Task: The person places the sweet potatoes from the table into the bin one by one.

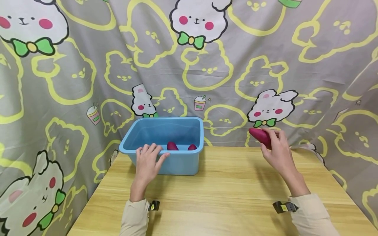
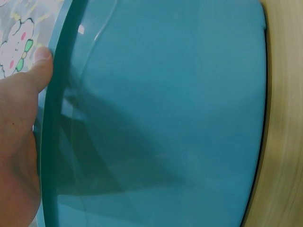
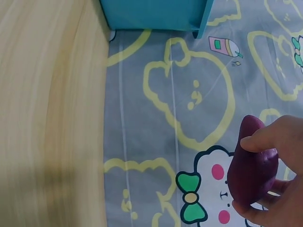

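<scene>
In the head view, my right hand [image 1: 278, 151] holds a purple sweet potato [image 1: 260, 137] up above the table's right side. The right wrist view shows the thumb and fingers around the purple sweet potato [image 3: 253, 163], its narrow end pointing up. My left hand [image 1: 147, 163] grips the front rim of a blue plastic bin [image 1: 183, 164], its fingers hooked over the edge. The left wrist view has the thumb at the rim beside the bin's wall [image 2: 165, 118]. Inside the bin lie a sweet potato [image 1: 172, 146] and another sweet potato [image 1: 192, 147], both partly hidden by the front wall.
The bin stands at the back left of a light wooden table [image 1: 224, 193]. A grey curtain [image 1: 218, 59] with yellow outlines and white cartoon rabbits hangs close behind the table and along both sides.
</scene>
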`<state>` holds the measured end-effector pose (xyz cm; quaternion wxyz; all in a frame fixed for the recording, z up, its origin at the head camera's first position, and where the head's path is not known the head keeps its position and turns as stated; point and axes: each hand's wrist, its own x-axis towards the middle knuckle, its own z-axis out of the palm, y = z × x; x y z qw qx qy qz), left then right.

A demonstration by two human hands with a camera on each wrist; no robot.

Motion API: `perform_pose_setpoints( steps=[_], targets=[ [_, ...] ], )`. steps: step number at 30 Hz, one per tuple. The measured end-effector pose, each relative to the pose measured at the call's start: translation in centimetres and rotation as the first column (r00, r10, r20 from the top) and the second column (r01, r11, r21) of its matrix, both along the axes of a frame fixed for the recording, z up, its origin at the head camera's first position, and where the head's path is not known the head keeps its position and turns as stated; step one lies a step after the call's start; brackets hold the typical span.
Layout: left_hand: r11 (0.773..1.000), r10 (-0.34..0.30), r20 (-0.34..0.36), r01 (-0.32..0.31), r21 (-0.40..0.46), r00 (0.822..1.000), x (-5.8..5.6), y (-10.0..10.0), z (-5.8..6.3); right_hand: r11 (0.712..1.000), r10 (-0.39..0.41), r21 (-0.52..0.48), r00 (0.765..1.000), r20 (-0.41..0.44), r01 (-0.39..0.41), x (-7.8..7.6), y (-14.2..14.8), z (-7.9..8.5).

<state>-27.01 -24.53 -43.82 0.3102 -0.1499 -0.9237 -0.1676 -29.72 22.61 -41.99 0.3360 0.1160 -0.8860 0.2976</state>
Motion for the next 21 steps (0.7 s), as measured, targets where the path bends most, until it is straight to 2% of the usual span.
perform_pose_setpoints(
  steps=[7,21],
  targets=[
    [1.000,0.005,0.007,-0.005,0.000,1.000,0.1,0.0,0.0,1.000,0.013,-0.001,0.999,-0.042,-0.013,0.4,-0.7,0.8],
    [1.000,0.000,0.004,0.000,0.000,1.000,0.1,0.1,0.1,1.000,0.025,-0.005,0.998,-0.064,-0.025,0.9,-1.5,1.5]
  ],
)
